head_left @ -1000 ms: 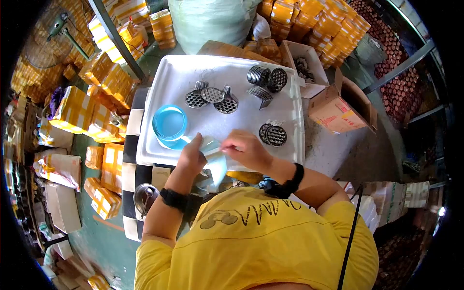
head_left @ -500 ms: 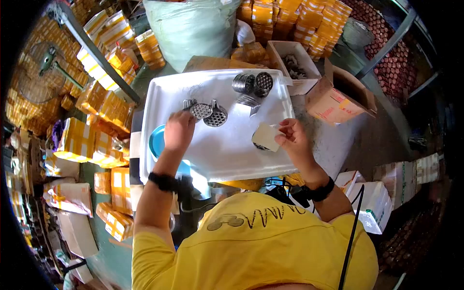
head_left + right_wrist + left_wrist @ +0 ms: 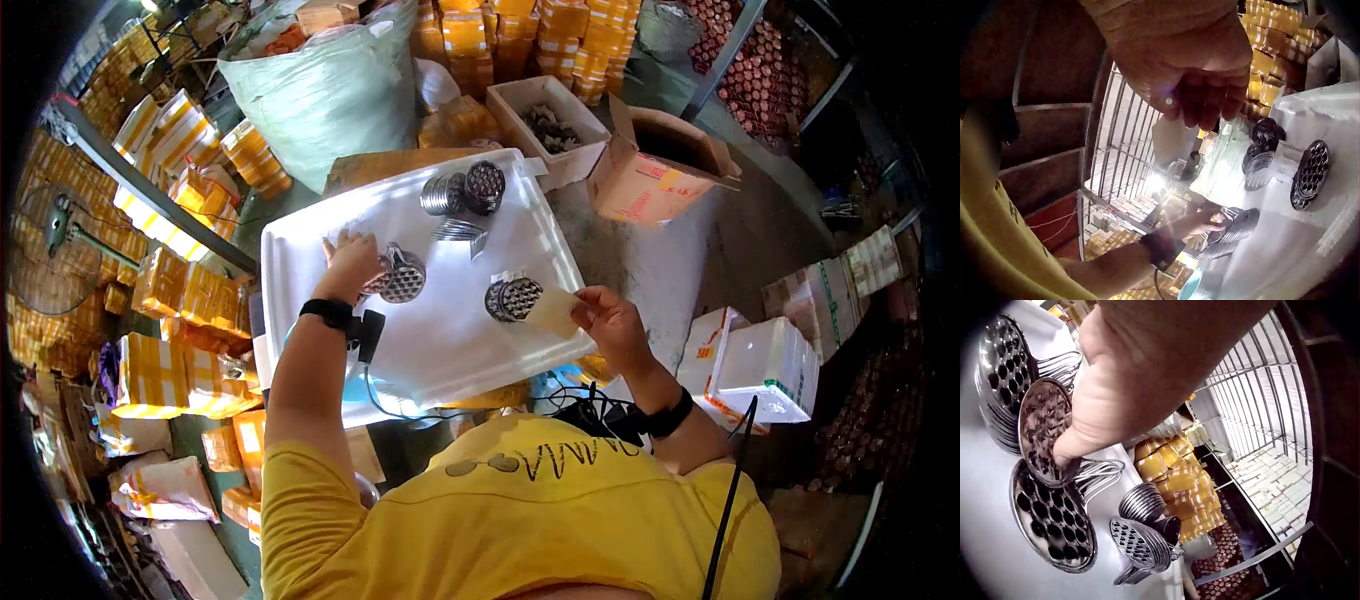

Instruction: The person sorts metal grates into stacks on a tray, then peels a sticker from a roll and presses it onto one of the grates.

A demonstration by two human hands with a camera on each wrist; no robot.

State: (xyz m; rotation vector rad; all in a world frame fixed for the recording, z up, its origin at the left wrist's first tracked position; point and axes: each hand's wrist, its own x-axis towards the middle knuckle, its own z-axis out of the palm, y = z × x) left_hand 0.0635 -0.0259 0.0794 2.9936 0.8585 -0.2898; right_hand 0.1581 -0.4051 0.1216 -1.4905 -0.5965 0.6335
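My left hand (image 3: pixel 355 265) is at a group of round perforated metal discs with looped wire handles on the left of the white tray (image 3: pixel 440 360). In the left wrist view its thumb lies on the top disc (image 3: pixel 1041 431), and its other fingers are hidden behind. Another perforated disc (image 3: pixel 1054 519) lies just below it. My right hand (image 3: pixel 612 325) pinches a thin pale sheet (image 3: pixel 553 313) at the tray's right edge. The sheet overlaps a small stack of perforated discs (image 3: pixel 512 298) in the head view.
Further stacked discs (image 3: pixel 484 188) stand at the tray's far side. Beyond are a white foam box (image 3: pixel 550 130), an open carton (image 3: pixel 655 175) and a big pale sack (image 3: pixel 325 105). A blue basin (image 3: pixel 1191 284) is partly hidden by the left arm.
My hands, together at the tray's near edge a second ago, have parted. The left has gone forward to the discs, the right to the right with the pale sheet. The head view has shifted.
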